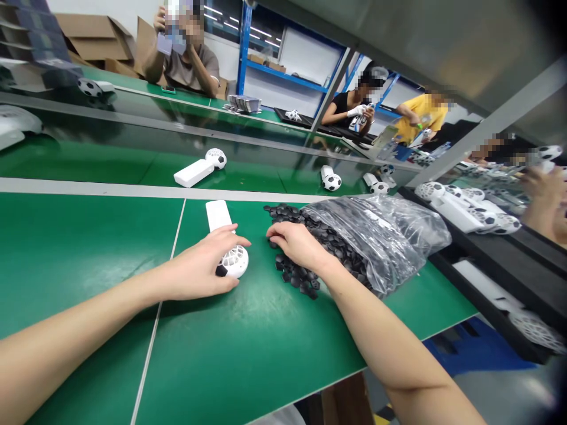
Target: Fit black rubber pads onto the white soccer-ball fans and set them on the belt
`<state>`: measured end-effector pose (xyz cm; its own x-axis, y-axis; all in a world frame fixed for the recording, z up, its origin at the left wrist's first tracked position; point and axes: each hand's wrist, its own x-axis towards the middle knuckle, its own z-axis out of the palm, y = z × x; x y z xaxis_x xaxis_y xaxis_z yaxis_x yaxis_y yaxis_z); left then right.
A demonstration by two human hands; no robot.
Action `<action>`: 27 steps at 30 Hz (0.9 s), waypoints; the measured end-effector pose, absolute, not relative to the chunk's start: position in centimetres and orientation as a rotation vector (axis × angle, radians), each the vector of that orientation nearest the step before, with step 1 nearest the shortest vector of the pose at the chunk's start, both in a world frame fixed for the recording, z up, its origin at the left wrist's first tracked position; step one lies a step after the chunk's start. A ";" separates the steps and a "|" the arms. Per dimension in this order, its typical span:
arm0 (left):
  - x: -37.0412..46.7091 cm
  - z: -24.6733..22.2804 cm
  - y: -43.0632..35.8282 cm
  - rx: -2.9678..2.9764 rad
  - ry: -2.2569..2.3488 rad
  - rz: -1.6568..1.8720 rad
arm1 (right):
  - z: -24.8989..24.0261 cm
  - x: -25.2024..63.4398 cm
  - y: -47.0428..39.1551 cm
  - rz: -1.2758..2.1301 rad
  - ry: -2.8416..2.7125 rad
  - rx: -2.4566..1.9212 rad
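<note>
On the green table (pixel 248 348) lies a white device with a round football-patterned head (pixel 235 261) and a flat white handle pointing away. My left hand (pixel 206 260) curls over that device where head and handle meet, thumb and fingers around it. To the right, my right hand (pixel 295 242) is at the left edge of a pile of small black pieces (pixel 301 277), its fingertips pressed together; what they hold, if anything, is too small to make out. The pile spills out of a clear plastic bag (pixel 394 236).
Beyond a white strip, more football-headed devices (pixel 195 171) lie on a green surface. A black tray (pixel 500 254) at the right holds several such devices. Several people sit or stand across the line. A metal beam (pixel 487 124) slants at the upper right.
</note>
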<state>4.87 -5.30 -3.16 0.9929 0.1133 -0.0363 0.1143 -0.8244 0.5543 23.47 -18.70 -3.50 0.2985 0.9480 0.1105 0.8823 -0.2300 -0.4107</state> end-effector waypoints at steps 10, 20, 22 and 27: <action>5.0 -3.9 -5.0 2.521 0.132 0.081 | -3.4 23.4 -18.8 0.197 -1.625 -2.121; 5.0 -3.7 -5.1 2.512 0.140 0.066 | -3.8 23.6 -18.8 0.170 -1.757 -2.133; 5.0 -3.7 -5.1 2.510 0.142 0.064 | -3.8 23.5 -18.8 0.115 -1.780 -2.144; 5.1 -3.6 -5.2 2.519 0.128 0.052 | -3.6 23.3 -18.6 -0.107 -1.874 -2.134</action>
<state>5.08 -5.16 -3.59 0.9945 0.1042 0.0079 0.0802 -0.8100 0.5810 23.33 -18.63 -3.58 0.1466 0.9571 0.2500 0.9793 -0.1048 -0.1729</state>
